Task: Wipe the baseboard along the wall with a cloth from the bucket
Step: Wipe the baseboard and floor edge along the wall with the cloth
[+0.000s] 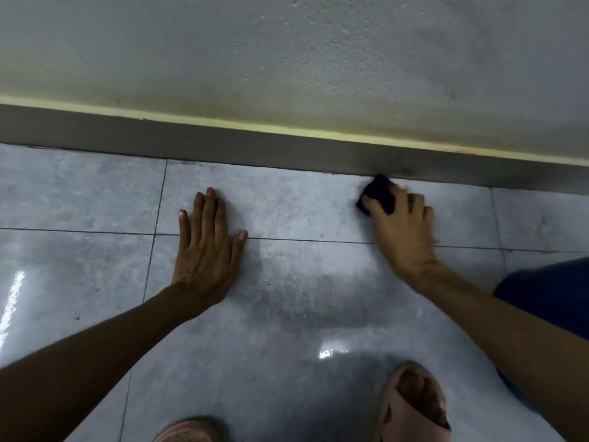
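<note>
A grey baseboard (255,145) runs across the view at the foot of a pale, rough wall (287,59), with a yellowish strip along its top. My right hand (403,224) grips a small dark cloth (379,193), whose far tip touches the lower edge of the baseboard at the right. My left hand (205,244) lies flat on the floor tiles with its fingers spread, holding nothing. No bucket is in view.
Glossy grey floor tiles (287,314) fill the lower view, with light glare spots. My two feet in pink slippers (414,406) stand at the bottom edge. A blue-clothed knee (554,291) is at the right.
</note>
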A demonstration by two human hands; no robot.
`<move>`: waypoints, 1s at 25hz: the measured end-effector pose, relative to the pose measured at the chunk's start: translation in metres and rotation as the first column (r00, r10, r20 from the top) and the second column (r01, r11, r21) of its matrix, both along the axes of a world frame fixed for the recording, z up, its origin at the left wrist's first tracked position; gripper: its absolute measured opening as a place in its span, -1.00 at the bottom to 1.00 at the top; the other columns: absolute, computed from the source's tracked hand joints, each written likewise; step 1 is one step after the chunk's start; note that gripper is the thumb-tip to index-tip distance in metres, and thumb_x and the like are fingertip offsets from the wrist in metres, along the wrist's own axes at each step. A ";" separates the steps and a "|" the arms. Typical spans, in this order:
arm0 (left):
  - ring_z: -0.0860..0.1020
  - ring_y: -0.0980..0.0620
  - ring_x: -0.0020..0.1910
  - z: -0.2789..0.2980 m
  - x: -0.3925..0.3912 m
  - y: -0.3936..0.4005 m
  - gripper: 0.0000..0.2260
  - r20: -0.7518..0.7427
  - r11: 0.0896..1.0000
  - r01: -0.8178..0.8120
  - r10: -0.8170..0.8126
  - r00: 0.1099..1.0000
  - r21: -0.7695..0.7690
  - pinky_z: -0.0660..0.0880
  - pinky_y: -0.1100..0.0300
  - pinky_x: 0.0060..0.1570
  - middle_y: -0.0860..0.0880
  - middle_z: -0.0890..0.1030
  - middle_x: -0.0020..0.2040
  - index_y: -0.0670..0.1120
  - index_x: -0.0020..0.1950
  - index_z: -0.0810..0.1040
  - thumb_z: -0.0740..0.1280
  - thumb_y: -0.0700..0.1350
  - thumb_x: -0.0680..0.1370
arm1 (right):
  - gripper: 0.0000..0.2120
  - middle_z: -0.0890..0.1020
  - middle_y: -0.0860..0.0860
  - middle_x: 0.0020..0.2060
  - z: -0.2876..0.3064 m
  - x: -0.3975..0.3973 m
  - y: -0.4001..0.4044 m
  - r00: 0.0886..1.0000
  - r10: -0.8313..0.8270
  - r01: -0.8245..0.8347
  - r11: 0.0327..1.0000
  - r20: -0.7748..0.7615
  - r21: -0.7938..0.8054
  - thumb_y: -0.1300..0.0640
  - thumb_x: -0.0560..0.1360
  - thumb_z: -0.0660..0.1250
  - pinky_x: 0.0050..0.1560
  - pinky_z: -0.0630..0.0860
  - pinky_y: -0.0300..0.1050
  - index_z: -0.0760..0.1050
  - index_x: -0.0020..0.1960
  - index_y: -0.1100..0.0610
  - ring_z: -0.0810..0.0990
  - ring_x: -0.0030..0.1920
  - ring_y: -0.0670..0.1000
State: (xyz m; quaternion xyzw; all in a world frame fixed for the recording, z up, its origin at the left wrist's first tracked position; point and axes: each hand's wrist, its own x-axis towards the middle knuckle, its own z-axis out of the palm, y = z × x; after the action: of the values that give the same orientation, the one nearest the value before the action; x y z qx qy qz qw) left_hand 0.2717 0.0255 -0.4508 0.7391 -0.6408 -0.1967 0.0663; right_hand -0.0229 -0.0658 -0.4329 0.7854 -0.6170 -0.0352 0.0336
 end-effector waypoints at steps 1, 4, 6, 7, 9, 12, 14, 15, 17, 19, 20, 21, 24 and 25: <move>-0.26 -0.05 0.55 0.001 -0.003 -0.004 -0.36 -0.003 1.000 0.013 -0.013 1.000 -0.003 -0.27 -0.05 0.51 -0.13 -0.21 0.58 -0.20 0.54 -0.21 -0.17 0.15 0.59 | -0.58 0.36 0.30 0.37 -0.004 0.015 0.008 0.997 0.018 -0.021 0.999 0.076 0.037 0.13 0.54 0.33 0.22 0.32 0.33 0.40 0.38 0.02 0.33 0.25 0.41; -0.26 -0.04 0.55 0.000 -0.017 -0.015 -0.37 0.008 0.998 0.066 -0.066 0.998 -0.013 -0.28 -0.03 0.51 -0.13 -0.21 0.58 -0.20 0.54 -0.20 -0.17 0.15 0.59 | -0.51 0.40 0.26 0.36 -0.012 0.052 0.002 0.909 0.410 -0.411 0.912 0.071 0.001 0.13 0.49 0.40 0.20 0.33 0.33 0.39 0.37 -0.07 0.37 0.25 0.38; -0.26 -0.03 0.55 -0.002 -0.026 -0.020 -0.37 0.005 0.997 0.081 -0.081 0.997 -0.007 -0.29 -0.03 0.50 -0.12 -0.20 0.58 -0.19 0.54 -0.19 -0.18 0.15 0.59 | -0.44 0.36 0.23 0.40 -0.008 0.040 -0.019 0.895 0.445 -0.445 0.895 -0.016 -0.010 0.16 0.50 0.38 0.19 0.33 0.27 0.32 0.41 -0.17 0.36 0.26 0.36; -0.26 -0.03 0.55 -0.002 -0.027 -0.021 -0.37 0.004 0.997 0.079 -0.079 0.997 -0.011 -0.29 -0.03 0.50 -0.12 -0.20 0.58 -0.20 0.54 -0.19 -0.19 0.14 0.59 | -0.42 0.33 0.21 0.42 -0.007 0.026 -0.026 0.936 0.349 -0.349 0.937 -0.043 0.000 0.17 0.51 0.37 0.21 0.32 0.26 0.28 0.43 -0.20 0.34 0.27 0.36; -0.26 -0.04 0.55 -0.003 -0.026 -0.022 -0.37 0.004 0.996 0.090 -0.090 0.996 -0.009 -0.30 -0.03 0.50 -0.11 -0.20 0.58 -0.19 0.54 -0.18 -0.20 0.15 0.58 | -0.40 0.31 0.22 0.42 -0.007 -0.002 -0.015 0.996 0.091 -0.091 0.996 -0.006 -0.004 0.18 0.50 0.36 0.25 0.29 0.30 0.27 0.45 -0.19 0.33 0.25 0.38; -0.26 -0.06 0.55 -0.004 -0.023 -0.021 -0.37 0.022 0.993 0.114 -0.114 0.993 0.003 -0.26 -0.06 0.51 -0.12 -0.22 0.58 -0.18 0.54 -0.19 -0.21 0.16 0.58 | -0.54 0.43 0.30 0.31 -0.003 -0.004 0.028 0.995 0.019 -0.019 1.000 0.098 -0.003 0.10 0.48 0.36 0.17 0.36 0.36 0.44 0.36 -0.06 0.44 0.12 0.39; -0.26 -0.08 0.55 -0.005 -0.027 -0.021 -0.36 0.030 0.995 0.103 -0.103 0.994 0.013 -0.25 -0.06 0.51 -0.13 -0.22 0.58 -0.19 0.54 -0.21 -0.19 0.16 0.58 | -0.61 0.47 0.25 0.30 -0.006 0.011 0.033 0.955 0.279 -0.282 0.959 0.103 0.012 -0.01 0.50 0.23 0.14 0.35 0.31 0.48 0.32 -0.08 0.44 0.17 0.36; -0.26 -0.09 0.55 -0.005 -0.028 -0.022 -0.36 0.025 0.996 0.091 -0.091 0.996 0.014 -0.25 -0.06 0.51 -0.14 -0.22 0.58 -0.20 0.54 -0.21 -0.19 0.16 0.58 | -0.61 0.44 0.20 0.35 -0.005 0.019 0.023 0.924 0.374 -0.378 0.925 0.085 0.031 -0.06 0.52 0.15 0.20 0.31 0.31 0.47 0.33 -0.13 0.40 0.26 0.33; -0.26 -0.10 0.55 -0.005 -0.030 -0.022 -0.36 0.018 0.996 0.090 -0.091 0.996 0.014 -0.26 -0.05 0.51 -0.14 -0.22 0.58 -0.20 0.54 -0.21 -0.19 0.16 0.58 | -0.62 0.32 0.10 0.46 -0.005 0.022 -0.001 0.942 0.325 -0.328 0.944 0.083 0.039 -0.09 0.58 0.08 0.36 0.16 0.34 0.37 0.38 -0.22 0.22 0.42 0.31; -0.26 -0.09 0.55 -0.003 -0.026 -0.022 -0.37 0.015 0.995 0.101 -0.101 0.995 0.018 -0.27 -0.05 0.50 -0.13 -0.21 0.58 -0.19 0.54 -0.19 -0.21 0.16 0.58 | -0.60 0.23 0.10 0.50 -0.010 0.012 -0.004 0.984 0.084 -0.095 0.993 0.156 0.065 -0.03 0.62 0.11 0.39 0.16 0.33 0.26 0.44 -0.23 0.16 0.44 0.30; -0.25 -0.08 0.55 -0.002 -0.023 -0.022 -0.37 0.013 0.994 0.106 -0.106 0.994 0.023 -0.27 -0.05 0.50 -0.12 -0.21 0.58 -0.18 0.54 -0.18 -0.21 0.16 0.58 | -0.57 0.23 0.13 0.49 -0.010 0.008 0.004 0.980 0.012 -0.026 0.997 0.199 0.070 0.02 0.62 0.15 0.36 0.23 0.30 0.23 0.46 -0.19 0.21 0.40 0.31; -0.25 -0.07 0.55 0.000 -0.021 -0.022 -0.37 0.012 0.993 0.112 -0.113 0.994 0.027 -0.26 -0.06 0.51 -0.12 -0.20 0.58 -0.18 0.54 -0.18 -0.20 0.16 0.58 | -0.53 0.25 0.16 0.47 -0.006 0.006 0.015 0.972 -0.013 -0.004 0.998 0.237 0.070 0.08 0.60 0.20 0.29 0.31 0.27 0.22 0.47 -0.13 0.28 0.32 0.32; -0.25 -0.06 0.55 0.000 -0.021 -0.022 -0.38 -0.009 0.993 0.120 -0.119 0.993 0.018 -0.25 -0.07 0.51 -0.10 -0.21 0.58 -0.17 0.54 -0.19 -0.19 0.15 0.58 | -0.38 0.47 0.22 0.31 0.014 0.008 0.027 0.931 0.024 -0.069 0.992 0.364 0.109 0.28 0.47 0.40 0.08 0.50 0.23 0.24 0.45 0.05 0.44 0.09 0.31; -0.26 -0.05 0.55 0.000 -0.022 -0.021 -0.38 -0.028 0.994 0.112 -0.111 0.993 0.014 -0.25 -0.06 0.52 -0.10 -0.22 0.58 -0.17 0.54 -0.20 -0.18 0.14 0.58 | -0.37 0.53 0.23 0.24 0.020 0.014 0.018 0.923 0.117 -0.147 0.988 0.367 0.056 0.32 0.42 0.44 0.04 0.53 0.24 0.29 0.42 0.12 0.49 0.06 0.33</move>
State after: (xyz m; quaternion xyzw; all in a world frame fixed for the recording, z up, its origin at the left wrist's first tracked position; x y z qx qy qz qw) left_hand 0.2494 0.0042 -0.4505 0.7000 -0.6785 -0.2151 0.0582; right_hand -0.0087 -0.0480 -0.4126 0.8188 -0.5564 0.0874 -0.1109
